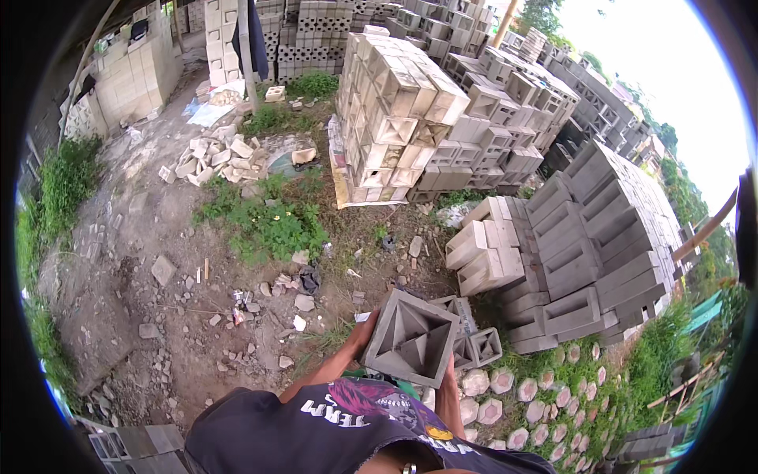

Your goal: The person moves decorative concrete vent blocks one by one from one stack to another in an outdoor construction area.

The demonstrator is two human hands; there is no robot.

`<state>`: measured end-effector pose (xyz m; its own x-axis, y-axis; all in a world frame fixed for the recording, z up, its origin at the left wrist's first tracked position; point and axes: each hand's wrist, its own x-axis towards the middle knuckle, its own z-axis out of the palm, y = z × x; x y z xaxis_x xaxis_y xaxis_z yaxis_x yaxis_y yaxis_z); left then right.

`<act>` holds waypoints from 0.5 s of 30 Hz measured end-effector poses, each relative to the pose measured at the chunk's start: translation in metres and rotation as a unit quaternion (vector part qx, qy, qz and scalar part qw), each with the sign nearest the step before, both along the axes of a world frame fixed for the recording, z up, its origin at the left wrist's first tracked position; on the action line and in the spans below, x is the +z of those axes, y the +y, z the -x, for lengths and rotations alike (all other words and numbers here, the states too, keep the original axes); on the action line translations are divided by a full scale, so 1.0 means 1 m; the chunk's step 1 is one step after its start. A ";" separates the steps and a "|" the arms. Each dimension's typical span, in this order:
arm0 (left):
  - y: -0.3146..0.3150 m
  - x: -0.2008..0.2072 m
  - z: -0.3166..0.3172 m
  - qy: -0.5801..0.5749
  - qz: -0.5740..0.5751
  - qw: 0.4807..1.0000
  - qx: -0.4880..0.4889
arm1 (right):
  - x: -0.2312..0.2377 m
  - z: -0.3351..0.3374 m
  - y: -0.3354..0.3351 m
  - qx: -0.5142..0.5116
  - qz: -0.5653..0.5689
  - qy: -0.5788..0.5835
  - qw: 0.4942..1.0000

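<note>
Close in front of me is a grey concrete breeze block (410, 351), square, with slanted triangular fins inside its frame. My left hand (362, 336) grips its left side. On the right side my right hand (450, 373) holds it too, with most of its fingers hidden by the block. Just beyond and to the right, smaller grey hollow blocks (486, 345) sit on the ground, partly covered by the block in my hands.
A tall stack of pale decorative blocks (395, 118) stands ahead, with a curved wall of stacked grey blocks (592, 245) at right. Rubble (213, 158) lies at left beyond weeds (276, 225). Hexagonal pavers (527, 389) cover the ground at lower right.
</note>
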<state>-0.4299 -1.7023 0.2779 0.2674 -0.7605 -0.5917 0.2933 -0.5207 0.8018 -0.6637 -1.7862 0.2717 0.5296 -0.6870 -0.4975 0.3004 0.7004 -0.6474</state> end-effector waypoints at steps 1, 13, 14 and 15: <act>0.010 -0.005 -0.020 -0.019 -0.011 0.999 0.034 | 0.001 -0.021 0.000 0.029 0.002 -0.003 1.000; 0.160 -0.071 -0.148 0.065 0.100 0.898 0.424 | 0.037 -0.248 0.023 0.359 0.054 -0.051 0.931; 0.169 -0.070 -0.150 0.085 0.117 0.881 0.450 | 0.037 -0.264 0.024 0.384 0.013 -0.045 0.922; 0.191 -0.068 -0.150 0.066 0.100 0.863 0.490 | 0.028 -0.283 0.032 0.418 0.001 -0.040 0.907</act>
<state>-0.2799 -1.5114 0.2101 0.7809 -0.2975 -0.5492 0.6102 0.1752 0.7727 -0.3807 -1.7539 0.2997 0.9009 -0.0288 -0.4330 -0.2893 0.7037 -0.6489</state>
